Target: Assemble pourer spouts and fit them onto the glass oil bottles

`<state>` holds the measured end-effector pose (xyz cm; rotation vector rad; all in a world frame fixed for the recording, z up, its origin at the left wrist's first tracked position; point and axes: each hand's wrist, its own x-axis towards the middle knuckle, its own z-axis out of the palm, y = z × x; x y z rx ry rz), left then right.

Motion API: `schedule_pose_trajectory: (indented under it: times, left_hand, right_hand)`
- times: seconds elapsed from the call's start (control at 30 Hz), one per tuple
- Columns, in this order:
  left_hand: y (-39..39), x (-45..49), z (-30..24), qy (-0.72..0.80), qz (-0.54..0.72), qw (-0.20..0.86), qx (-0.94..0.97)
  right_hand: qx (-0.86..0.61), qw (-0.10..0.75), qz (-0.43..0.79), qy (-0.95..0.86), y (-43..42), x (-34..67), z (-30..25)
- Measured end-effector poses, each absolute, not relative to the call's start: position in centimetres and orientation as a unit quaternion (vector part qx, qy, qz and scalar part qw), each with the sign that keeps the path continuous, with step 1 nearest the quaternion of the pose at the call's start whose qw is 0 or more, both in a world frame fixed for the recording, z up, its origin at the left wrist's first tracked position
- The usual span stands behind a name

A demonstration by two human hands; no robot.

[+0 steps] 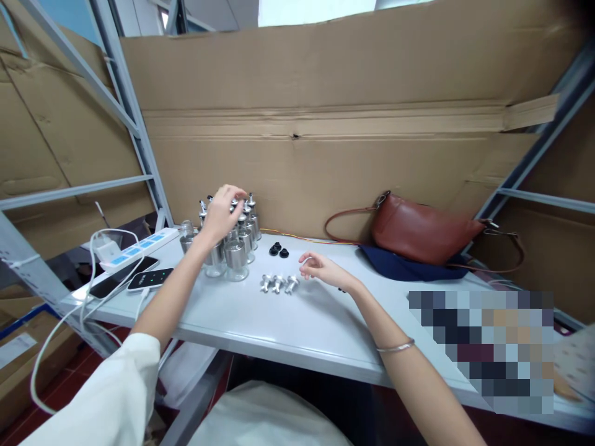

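Note:
My left hand (222, 214) reaches over a cluster of small glass bottles with silver pourer tops (237, 244) at the back left of the white table (307, 322). Its fingers are curled down onto the top of one bottle in the group. My right hand (320, 267) rests low over the table with its fingers loosely apart and nothing in it. It hovers just right of three loose silver pourer spouts (277, 284). Two or three small black rubber stoppers (277, 250) lie behind the spouts.
A brown leather shoulder bag (421, 230) lies on dark blue cloth (404, 265) at the back right. A white power strip (139, 246), a charger with white cables and two phones (134, 279) sit at the left. Cardboard sheets (325, 111) wall the grey shelving.

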<state>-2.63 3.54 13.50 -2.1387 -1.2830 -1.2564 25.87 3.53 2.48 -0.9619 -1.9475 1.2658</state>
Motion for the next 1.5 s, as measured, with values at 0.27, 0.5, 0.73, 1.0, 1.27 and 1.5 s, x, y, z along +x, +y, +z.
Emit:
schedule_pose_trajectory:
  times: [0.27,0.5,0.73,1.0,1.27,1.5]
  left_hand:
    - [7.7,-5.4,15.5,-0.556,-0.128,0.169,-0.804]
    - [6.9,-4.9,16.5,-0.544,-0.194,0.227,-0.784]
    - [1.5,-4.0,21.0,-0.526,-0.505,0.292,-0.619]
    - [-4.7,-4.1,17.8,-0.514,-0.484,0.275,-0.653]
    - [-5.1,-5.1,10.1,-0.519,-0.348,0.284,-0.727]
    - [-1.4,-5.5,8.1,-0.467,-0.407,0.333,-0.711]
  right_hand:
    - [-0.362,0.333,0.471,-0.732,3.5,26.1,2.9]
    - [-0.373,0.343,0.468,-0.724,3.7,26.2,3.1]
    - [-0.37,0.369,0.442,-0.729,3.8,26.3,3.3]
    - [-0.374,0.36,0.44,-0.733,3.7,26.1,3.2]
    - [-0.403,0.308,0.323,-0.799,2.0,24.6,3.2]
    - [-0.35,0.362,0.266,-0.822,1.7,19.2,4.4]
